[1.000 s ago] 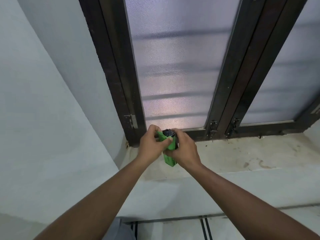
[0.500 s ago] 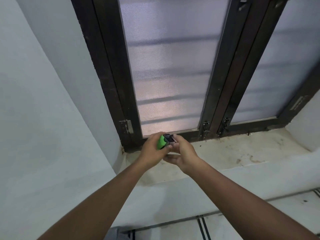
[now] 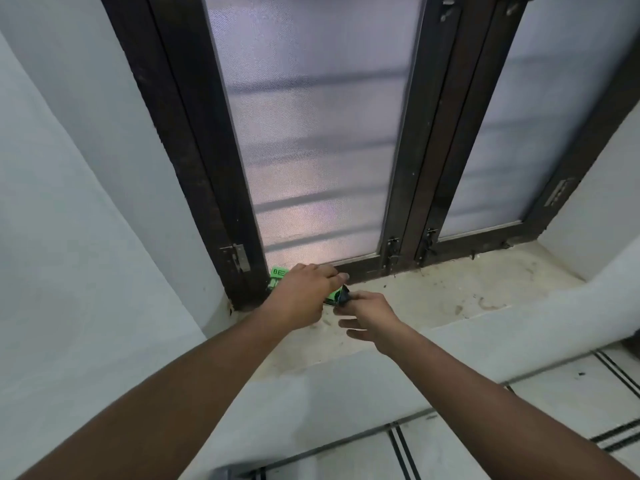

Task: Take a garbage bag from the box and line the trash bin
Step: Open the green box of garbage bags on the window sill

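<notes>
Both hands had dropped from chest height to the sill, laying the green box flat. Under the left hand, whose fingers curled over it, the box looked light and crushable. At its right end, the right hand pinched the dark, thin, slippery-looking bag, best taken by its free edge.

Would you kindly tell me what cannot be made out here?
- Green box, head view: middle hidden under the left hand; its lettering too small to read.
- Dark bag: only a tip shows by the right hand.
- Trash bin: out of frame.
- Outdoors: blurred by the frosted window.
</notes>
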The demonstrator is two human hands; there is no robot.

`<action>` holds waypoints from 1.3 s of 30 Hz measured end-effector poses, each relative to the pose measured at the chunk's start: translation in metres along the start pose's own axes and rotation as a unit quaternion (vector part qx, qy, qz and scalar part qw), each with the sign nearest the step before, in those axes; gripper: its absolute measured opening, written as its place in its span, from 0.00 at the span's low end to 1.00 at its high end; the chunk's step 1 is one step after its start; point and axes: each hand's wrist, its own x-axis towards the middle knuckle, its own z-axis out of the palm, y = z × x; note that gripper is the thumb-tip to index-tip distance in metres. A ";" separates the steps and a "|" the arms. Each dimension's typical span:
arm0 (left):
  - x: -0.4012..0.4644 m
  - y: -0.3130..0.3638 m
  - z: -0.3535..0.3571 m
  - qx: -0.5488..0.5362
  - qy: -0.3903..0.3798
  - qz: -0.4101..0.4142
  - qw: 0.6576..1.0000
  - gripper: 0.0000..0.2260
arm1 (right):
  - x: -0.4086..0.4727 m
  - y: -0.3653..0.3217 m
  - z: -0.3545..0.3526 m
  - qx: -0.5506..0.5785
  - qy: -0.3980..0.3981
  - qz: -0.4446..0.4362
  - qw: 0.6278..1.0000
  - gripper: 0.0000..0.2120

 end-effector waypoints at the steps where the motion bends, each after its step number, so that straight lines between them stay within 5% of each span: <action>1: 0.003 0.003 -0.005 0.063 0.004 0.018 0.998 0.35 | 0.002 -0.001 -0.001 -0.006 0.012 -0.008 1.000 0.10; 9: 0.024 0.024 -0.040 0.283 -0.016 0.096 0.954 0.18 | 0.007 -0.001 0.001 0.211 -0.014 0.016 0.977 0.15; 18: 0.031 0.012 -0.056 0.298 -0.035 0.125 0.946 0.12 | 0.006 -0.003 0.003 0.323 -0.071 0.022 0.943 0.26; 24: 0.035 -0.003 -0.059 0.219 -0.032 0.084 0.972 0.15 | 0.010 -0.004 0.002 0.323 -0.091 0.007 0.942 0.12; 39: 0.035 -0.007 -0.051 0.099 -0.037 0.007 0.994 0.15 | 0.010 -0.010 -0.008 0.171 -0.053 -0.023 0.984 0.07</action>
